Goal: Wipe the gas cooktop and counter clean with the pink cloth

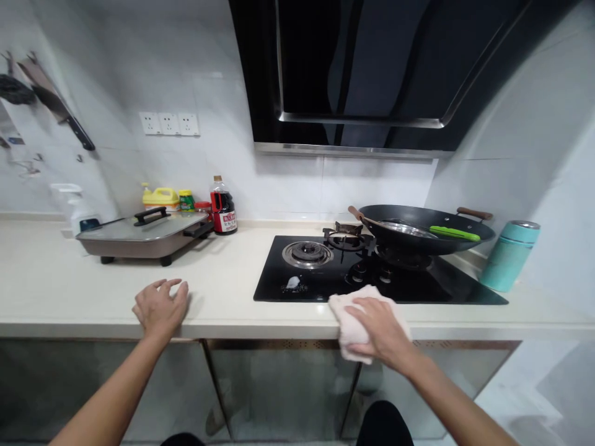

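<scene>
My right hand (379, 328) grips a pale pink cloth (348, 322) at the front edge of the black gas stove (325, 288). One part of the cloth overlaps the stove's edge and another hangs over the counter's front. A small blob of white foam (293, 282) lies on the glass, to the left of the cloth. Over the counter to the left of the stove is my left hand (160, 305), with nothing in it. Its fingers are slightly bent and apart; I cannot tell whether it touches the surface.
A wok (418, 217) with a green-handled utensil (454, 233) sits on the right burner, beside a turquoise bottle (510, 257). An electric pan (134, 241) with a lid stands left, near a sauce bottle (224, 207). The range hood (353, 74) juts out above.
</scene>
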Demonstrator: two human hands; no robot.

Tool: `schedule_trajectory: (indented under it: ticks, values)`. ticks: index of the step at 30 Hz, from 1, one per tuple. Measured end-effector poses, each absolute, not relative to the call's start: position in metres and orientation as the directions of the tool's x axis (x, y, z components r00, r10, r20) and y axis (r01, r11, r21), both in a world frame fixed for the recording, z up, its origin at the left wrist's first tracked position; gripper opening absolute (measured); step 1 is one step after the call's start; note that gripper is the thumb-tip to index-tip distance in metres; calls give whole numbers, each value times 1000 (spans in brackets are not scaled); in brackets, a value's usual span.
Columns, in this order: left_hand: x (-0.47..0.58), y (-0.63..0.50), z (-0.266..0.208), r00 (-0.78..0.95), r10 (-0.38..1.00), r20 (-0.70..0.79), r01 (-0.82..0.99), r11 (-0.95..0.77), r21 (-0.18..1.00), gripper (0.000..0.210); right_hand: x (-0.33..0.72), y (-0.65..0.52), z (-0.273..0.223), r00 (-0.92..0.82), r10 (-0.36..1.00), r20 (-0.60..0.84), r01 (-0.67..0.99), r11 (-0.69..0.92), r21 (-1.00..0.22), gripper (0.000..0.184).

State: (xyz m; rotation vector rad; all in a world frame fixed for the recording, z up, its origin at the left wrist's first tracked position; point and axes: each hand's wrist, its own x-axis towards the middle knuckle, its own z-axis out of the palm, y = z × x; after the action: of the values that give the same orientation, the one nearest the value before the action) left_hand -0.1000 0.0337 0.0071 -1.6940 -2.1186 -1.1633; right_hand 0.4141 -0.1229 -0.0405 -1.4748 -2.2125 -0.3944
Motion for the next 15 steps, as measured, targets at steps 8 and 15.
schedule_trajectory:
  ticks: [8, 15]
  values:
    - [-92, 34, 10, -342, 805, 485, 892, 116, 437, 48, 587, -164, -59, -190, 843, 504, 981, 146, 126, 71]
    - [-88, 35, 15, -321, 845, 428, 901, 134, 412, 57, 452, -136, -36, -276, 818, 505, 959, 267, 91, 62]
